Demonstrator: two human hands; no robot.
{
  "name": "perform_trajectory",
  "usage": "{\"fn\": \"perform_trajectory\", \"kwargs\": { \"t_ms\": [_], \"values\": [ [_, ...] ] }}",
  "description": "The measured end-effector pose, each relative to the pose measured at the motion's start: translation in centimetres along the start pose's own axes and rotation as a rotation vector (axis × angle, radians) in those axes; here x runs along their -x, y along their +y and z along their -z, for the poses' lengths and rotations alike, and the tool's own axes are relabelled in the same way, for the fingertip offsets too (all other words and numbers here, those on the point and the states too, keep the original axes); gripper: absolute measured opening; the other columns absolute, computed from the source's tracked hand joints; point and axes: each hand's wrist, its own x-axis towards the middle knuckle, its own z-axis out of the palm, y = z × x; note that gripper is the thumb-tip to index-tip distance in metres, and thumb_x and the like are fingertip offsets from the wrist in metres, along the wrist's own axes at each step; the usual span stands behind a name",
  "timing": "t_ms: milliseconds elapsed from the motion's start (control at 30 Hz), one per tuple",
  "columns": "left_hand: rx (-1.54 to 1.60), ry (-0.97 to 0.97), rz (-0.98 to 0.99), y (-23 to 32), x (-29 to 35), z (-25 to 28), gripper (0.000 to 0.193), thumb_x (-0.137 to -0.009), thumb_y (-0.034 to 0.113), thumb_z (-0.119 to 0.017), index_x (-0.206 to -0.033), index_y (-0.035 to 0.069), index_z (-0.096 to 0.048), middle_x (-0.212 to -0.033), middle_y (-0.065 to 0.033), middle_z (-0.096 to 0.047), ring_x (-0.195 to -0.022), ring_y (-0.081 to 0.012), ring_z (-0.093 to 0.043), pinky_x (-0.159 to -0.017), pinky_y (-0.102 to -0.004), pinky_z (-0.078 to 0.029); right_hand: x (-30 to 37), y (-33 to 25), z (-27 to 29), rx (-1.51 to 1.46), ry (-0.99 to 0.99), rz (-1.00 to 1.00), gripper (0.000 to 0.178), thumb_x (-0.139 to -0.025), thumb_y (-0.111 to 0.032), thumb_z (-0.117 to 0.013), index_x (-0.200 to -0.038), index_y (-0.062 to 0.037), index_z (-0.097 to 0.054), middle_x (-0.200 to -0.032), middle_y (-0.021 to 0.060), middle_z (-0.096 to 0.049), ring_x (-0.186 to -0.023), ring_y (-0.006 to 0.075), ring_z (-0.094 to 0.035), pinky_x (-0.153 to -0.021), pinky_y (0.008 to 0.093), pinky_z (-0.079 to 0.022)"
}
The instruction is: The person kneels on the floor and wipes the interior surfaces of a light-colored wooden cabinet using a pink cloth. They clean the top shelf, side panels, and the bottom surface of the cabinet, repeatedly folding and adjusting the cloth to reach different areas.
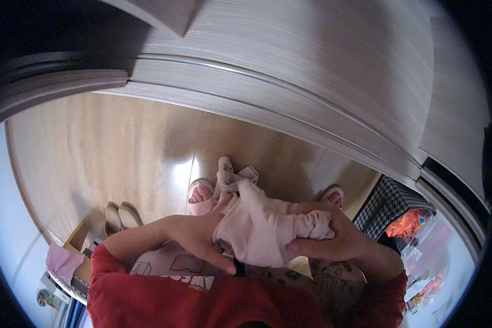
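A pale pink garment (259,227) hangs bunched between both my hands in front of my body. My left hand (199,235) grips its left side, fingers spread under the cloth. My right hand (328,235) closes around the rolled right end of the garment. A loose part of the cloth (230,177) sticks up and away from me. Below it I see my feet in pink slippers (201,198) on the wooden floor (109,158). My sleeves are red.
Grey wood-grain wardrobe doors (322,76) run across the top. A pair of beige slippers (121,216) lies on the floor at left. A black-and-white houndstooth container (385,205) with orange and pink items stands at right. A pink cloth (63,262) lies lower left.
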Motion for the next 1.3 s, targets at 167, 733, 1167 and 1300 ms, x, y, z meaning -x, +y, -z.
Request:
{"fn": "perform_trajectory", "kwargs": {
  "t_ms": [167, 733, 1167, 1300],
  "values": [
    [-0.017, 0.119, 0.244, -2.2, -0.2, -0.4, 0.037, -0.077, 0.015, -0.062, -0.111, 0.001, -0.056, -0.119, -0.0182, -0.052, -0.113, -0.0301, -0.049, -0.096, -0.0369, -0.037, 0.9, -0.4, 0.2, -0.142, -0.121, 0.175, 0.034, -0.077, -0.009, -0.071, -0.107, -0.0028, -0.055, -0.095, 0.0036, -0.059, -0.092, 0.0127, -0.056, -0.08, 0.0279, -0.044],
    [-0.514, 0.274, 0.429, -3.2, 5.4, 1.9, 0.039, -0.071, 0.025, -0.068, -0.102, 0.001, -0.06, -0.095, -0.0182, -0.064, -0.099, -0.0263, -0.058, -0.09, -0.0388, -0.042, 5.5, -1.6, 5.6, -0.259, 0.436, 0.298, 0.045, -0.07, -0.008, -0.069, -0.112, -0.0008, -0.054, -0.101, 0.0088, -0.061, -0.094, 0.0202, -0.058, -0.084, 0.0344, -0.047],
    [-0.628, 0.263, 0.925, 18.9, 9.9, -1.8, 0.04, -0.07, 0.017, -0.07, -0.103, -0.001, -0.055, -0.088, -0.0135, -0.062, -0.081, -0.0188, -0.061, -0.072, -0.031, -0.05, -0.6, -0.2, 3.3, -0.062, -0.057, -0.062, 0.05, -0.084, -0.025, -0.065, -0.124, -0.003, -0.045, -0.107, 0.0074, -0.058, -0.098, 0.015, -0.053, -0.085, 0.0303, -0.045],
    [-0.567, 0.158, 0.479, 13.6, 4.4, 0.0, 0.037, -0.072, 0.013, -0.07, -0.103, 0.0, -0.053, -0.087, -0.0118, -0.059, -0.084, -0.0167, -0.059, -0.073, -0.0298, -0.049, -3.4, 2.0, 2.7, 0.103, 0.272, 0.058, 0.035, -0.088, -0.018, -0.058, -0.118, -0.0023, -0.051, -0.103, 0.0037, -0.059, -0.092, 0.0111, -0.054, -0.081, 0.0269, -0.045]
  ]
}}
